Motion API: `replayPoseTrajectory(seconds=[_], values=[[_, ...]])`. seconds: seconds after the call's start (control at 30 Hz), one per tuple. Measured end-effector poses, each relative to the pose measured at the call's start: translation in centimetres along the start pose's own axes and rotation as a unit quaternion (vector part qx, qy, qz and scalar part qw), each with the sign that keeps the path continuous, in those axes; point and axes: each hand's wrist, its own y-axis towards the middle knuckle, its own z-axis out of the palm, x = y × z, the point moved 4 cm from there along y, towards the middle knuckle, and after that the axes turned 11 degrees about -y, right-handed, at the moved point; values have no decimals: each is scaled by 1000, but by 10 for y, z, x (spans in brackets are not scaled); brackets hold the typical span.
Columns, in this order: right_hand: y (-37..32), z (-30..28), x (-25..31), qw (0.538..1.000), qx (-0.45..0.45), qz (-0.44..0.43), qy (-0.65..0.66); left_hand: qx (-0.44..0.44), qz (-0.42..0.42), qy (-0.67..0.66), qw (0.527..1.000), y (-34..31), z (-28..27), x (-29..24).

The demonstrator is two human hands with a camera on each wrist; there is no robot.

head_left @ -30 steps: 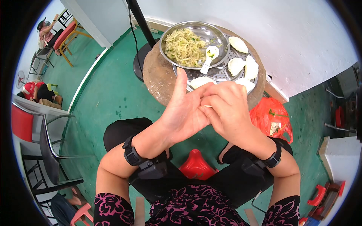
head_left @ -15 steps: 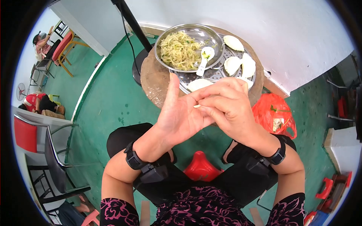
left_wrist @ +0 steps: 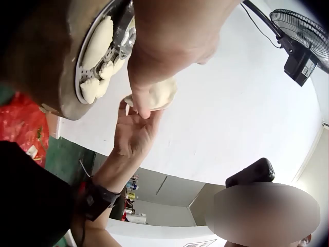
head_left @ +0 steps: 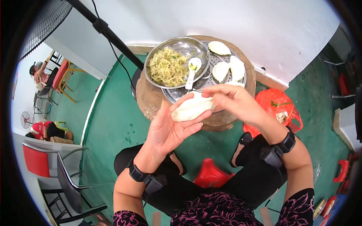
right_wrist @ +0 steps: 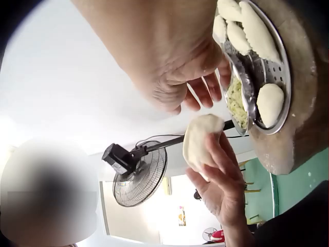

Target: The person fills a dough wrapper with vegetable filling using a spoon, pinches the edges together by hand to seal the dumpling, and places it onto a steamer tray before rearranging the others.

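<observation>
My left hand (head_left: 163,132), palm up in the head view, holds a pale folded dough dumpling (head_left: 190,110) along its fingers, the thumb standing away from it. In the right wrist view, left fingers lie across the face of the dumpling (right_wrist: 198,141). My right hand (head_left: 241,104) hovers at the dumpling's right end, fingers loosely bent and apart from it in the right wrist view. Behind both hands, a steel bowl (head_left: 203,52) contains shredded filling (head_left: 166,67) and a white spoon (head_left: 190,80). Several shaped dumplings (head_left: 236,68) lie on a perforated metal tray (head_left: 225,58).
Tray and bowl stand on a round wooden table (head_left: 145,100) against a white wall. A red plastic bag (head_left: 264,101) sits on the floor to its right. A standing fan's pole (head_left: 113,37) rises at the left. Chairs (head_left: 68,177) and two people are farther left.
Earlier the hands were together, right fingertips pinching a small white edge over the left palm. Now they have parted, the right fingers have loosened, and the dumpling shows broadside on the left fingers.
</observation>
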Motion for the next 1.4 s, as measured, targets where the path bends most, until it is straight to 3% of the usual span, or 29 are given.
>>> replayPoseTrajectory(seconds=[0.07, 0.2, 0.4, 0.5, 0.6, 0.7, 0.8, 1.0, 1.1, 1.2, 1.3, 1.4], values=[[-3, 7, -3, 997, -21, -67, -44, -16, 0, 13, 1000, 2, -2, 1], [-4, 4, -1, 994, -62, -48, -74, -2, 13, 69, 998, 6, 2, 6], [-9, 9, -5, 995, -99, 1, 3, -94, 15, 245, 965, 3, 7, 6], [-9, 13, -3, 998, -53, 24, 4, -95, 11, 233, 968, 3, -1, 1], [-5, 11, 5, 975, -143, -109, -127, -84, -3, 205, 975, 3, -7, -2], [-1, 13, 9, 974, -108, -99, -170, -77, -11, 233, 969, 2, -6, 0], [2, 16, 5, 991, -77, -53, -93, -67, -12, 225, 972, 3, -5, 4], [8, 20, -1, 992, -126, 3, 0, -93, 100, 152, 979, 8, -7, 8], [10, 21, 1, 993, -113, 4, -45, -102, 122, 150, 976, 11, -7, 3], [9, 17, 20, 955, -205, -103, -186, -101, 90, 165, 977, 12, -5, 2], [15, 20, 7, 982, -105, -73, -135, -79, 64, 155, 983, 13, 0, 10], [15, 17, 0, 989, -88, 7, -122, -77, 67, 163, 981, 13, -1, 14]])
